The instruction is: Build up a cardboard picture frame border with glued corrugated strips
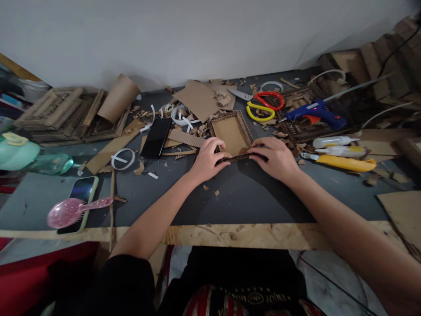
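A shallow rectangular cardboard tray (pixel 232 131), its raised border made of corrugated strips, lies on the dark tabletop in front of me. My left hand (pixel 210 160) grips its near left corner, fingers curled over the border and thumb along the near edge. At the near right corner, my right hand (pixel 272 156) pinches the border between thumb and fingers. A corrugated cardboard strip (pixel 186 137) reaches from the left toward my left hand. Flat brown cardboard pieces (pixel 197 100) lie behind the tray.
Scissors (pixel 263 105) and a blue glue gun (pixel 315 115) lie to the right, with glue bottles (pixel 342 151) and a yellow cutter (pixel 345 162). Left are a black phone (pixel 156 138), tape rings (pixel 123 159), a pink hairbrush (pixel 67 212) and stacked cardboard frames (pixel 55 114). Scraps litter the table.
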Tool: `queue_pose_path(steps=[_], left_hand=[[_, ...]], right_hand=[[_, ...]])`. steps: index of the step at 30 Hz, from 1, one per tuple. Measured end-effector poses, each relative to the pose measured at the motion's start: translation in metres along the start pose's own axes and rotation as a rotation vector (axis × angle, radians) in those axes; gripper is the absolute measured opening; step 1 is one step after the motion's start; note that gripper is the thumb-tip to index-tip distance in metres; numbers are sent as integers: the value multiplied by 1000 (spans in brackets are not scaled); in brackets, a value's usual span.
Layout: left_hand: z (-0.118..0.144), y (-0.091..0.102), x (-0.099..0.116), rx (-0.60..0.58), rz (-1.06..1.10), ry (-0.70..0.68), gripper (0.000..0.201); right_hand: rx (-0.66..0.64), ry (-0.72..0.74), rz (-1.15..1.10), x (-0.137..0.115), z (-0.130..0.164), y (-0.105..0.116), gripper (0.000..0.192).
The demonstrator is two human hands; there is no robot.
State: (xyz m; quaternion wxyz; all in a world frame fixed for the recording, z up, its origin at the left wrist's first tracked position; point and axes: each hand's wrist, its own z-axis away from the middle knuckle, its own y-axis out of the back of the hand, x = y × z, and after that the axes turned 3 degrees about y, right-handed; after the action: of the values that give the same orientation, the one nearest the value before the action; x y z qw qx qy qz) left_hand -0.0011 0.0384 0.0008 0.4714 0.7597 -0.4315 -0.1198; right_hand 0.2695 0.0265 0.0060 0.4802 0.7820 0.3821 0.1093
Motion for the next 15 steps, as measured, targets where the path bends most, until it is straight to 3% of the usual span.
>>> queue_pose_path(steps=[15], left_hand=[[0,-1,0,-73,25,13,30]], right_hand=[[-14,-3,-38,2,1,-2,23]])
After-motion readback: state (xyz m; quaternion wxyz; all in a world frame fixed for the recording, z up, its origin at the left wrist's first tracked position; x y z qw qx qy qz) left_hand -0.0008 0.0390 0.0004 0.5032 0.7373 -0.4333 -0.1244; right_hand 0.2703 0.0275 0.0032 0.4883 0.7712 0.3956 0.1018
